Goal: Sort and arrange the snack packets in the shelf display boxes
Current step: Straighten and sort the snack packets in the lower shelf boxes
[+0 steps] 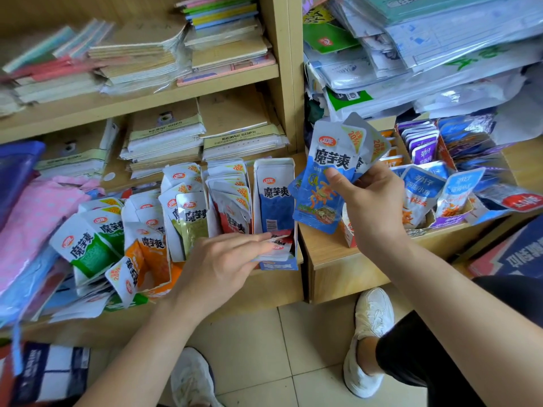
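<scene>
Snack packets (188, 207) under stacked notebooks (164, 136) (pink cloth (38, 212) leftward)

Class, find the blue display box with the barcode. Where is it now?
Head view, centre: the blue display box stands at the left shelf's right end, right of the red packets, with the left hand reaching into its front.

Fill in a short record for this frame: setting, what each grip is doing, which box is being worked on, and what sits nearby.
setting: wooden shelf with snack display boxes; stacked notebooks above
left grip: fingers extended into the blue box, on red-and-white packets; thumb hidden, pinch unclear
right grip: holds a fan of blue packets above the shelf, right of the blue box
nearby left: green packets and orange packets, leaning loosely
nearby right: purple packets and pale blue packets, standing in boxes
</scene>
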Demonstrator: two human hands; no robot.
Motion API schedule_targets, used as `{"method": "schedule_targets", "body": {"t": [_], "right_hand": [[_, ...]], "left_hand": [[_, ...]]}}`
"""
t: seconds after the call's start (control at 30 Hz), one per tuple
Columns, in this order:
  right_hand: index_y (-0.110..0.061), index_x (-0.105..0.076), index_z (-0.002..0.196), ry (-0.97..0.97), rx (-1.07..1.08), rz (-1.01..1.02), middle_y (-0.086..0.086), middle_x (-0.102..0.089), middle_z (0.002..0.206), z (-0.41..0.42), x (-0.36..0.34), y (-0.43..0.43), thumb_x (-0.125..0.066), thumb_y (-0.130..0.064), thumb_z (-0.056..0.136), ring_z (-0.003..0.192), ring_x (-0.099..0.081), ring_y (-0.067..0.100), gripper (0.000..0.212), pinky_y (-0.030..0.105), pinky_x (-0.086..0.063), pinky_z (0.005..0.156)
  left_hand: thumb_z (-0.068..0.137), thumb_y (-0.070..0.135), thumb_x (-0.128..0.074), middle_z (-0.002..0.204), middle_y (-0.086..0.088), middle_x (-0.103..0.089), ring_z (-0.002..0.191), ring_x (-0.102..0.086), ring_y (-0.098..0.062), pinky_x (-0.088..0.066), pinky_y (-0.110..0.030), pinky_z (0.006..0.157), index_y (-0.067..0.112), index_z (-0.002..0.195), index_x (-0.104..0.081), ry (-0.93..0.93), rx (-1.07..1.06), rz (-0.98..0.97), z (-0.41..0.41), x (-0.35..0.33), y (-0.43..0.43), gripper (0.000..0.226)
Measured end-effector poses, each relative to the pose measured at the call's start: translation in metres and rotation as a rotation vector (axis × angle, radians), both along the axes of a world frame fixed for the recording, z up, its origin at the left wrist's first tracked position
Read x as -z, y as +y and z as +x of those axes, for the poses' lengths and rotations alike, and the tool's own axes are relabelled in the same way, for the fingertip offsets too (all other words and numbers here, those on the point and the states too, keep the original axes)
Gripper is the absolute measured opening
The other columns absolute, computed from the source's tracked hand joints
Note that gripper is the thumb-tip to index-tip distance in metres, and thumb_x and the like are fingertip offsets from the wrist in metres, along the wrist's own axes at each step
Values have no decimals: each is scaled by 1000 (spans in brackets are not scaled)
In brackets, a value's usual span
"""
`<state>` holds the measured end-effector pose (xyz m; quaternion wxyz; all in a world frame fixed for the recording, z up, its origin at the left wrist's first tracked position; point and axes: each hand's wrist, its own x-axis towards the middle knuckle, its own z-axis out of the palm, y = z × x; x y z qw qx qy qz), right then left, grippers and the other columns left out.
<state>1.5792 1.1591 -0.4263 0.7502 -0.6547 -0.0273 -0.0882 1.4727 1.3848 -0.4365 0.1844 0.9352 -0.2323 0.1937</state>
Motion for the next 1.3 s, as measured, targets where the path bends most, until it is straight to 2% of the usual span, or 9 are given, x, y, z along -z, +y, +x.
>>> {"method": "schedule_targets", "body": {"t": [0.17,0.27,0.37,0.57,0.7,0.8,1.03,1.2,1.3], "right_hand": [[-3,-70,104,-12,-33,-63,7,-77,97,0,1,10,-78,-13,87,89,-75,21,22,44,-62,77],[0,-70,103,-40,9,-85,4,-77,92,2,-3,14,-76,-11,88,83,-75,13,19,31,-61,71],[-4,-71,105,-47,82,-78,-4,-76,90,4,-5,16,-76,-14,88,83,-74,9,20,31,-60,72],[-11,-68,111,-61,85,-188,-4,-75,99,-6,2,35,-77,-29,80,92,-72,10,37,42,-61,81],[-17,-54,111,-144,21,-332,-12,-67,93,-20,8,51,-73,-16,90,82,-65,-10,29,12,-53,69],[-14,-51,109,-103,-162,-563,-1,-65,89,-26,19,59,-71,-19,93,67,-63,-2,26,6,-41,50],[-19,-51,127,-123,-137,-657,-3,-60,111,-35,23,34,-79,-18,85,76,-62,7,50,31,-58,70],[-33,-30,151,-182,-197,-763,-3,-40,132,-69,50,36,-88,-21,74,116,-47,8,97,17,-45,97],[-39,-11,158,-236,-252,-780,0,-33,141,-79,69,46,-88,-15,74,129,-41,13,116,25,-46,103]], "left_hand": [[85,7,-71,105,3,-76,90,-74,-10,-61,-28,77,11,103,-81,-161,-85,-120,-13,-12,2,21],[83,17,-79,74,3,-74,65,-64,-7,-50,-19,59,8,84,-81,-181,-266,-230,-25,-25,5,9],[83,25,-77,49,-6,-54,51,-44,-18,-37,-29,48,7,63,-68,-186,-458,-423,-36,-36,11,29],[86,21,-80,63,21,-68,58,-58,1,-44,-20,49,33,73,-70,-166,-593,-789,-48,-44,32,20],[86,18,-79,71,18,-72,65,-65,-3,-56,-24,61,43,77,-77,-108,-601,-1041,-51,-42,42,26],[86,16,-78,68,18,-70,54,-58,0,-56,-25,60,39,79,-78,-71,-635,-1098,-53,-42,45,24],[85,14,-80,75,16,-75,74,-70,-7,-59,-27,64,31,86,-75,-47,-636,-1154,-54,-40,47,17],[84,16,-81,78,11,-76,77,-73,-12,-61,-30,64,29,85,-76,-27,-652,-1182,-52,-38,44,14],[84,17,-81,80,9,-76,79,-74,-14,-59,-26,61,29,85,-75,-12,-652,-1195,-50,-37,42,14]]}}
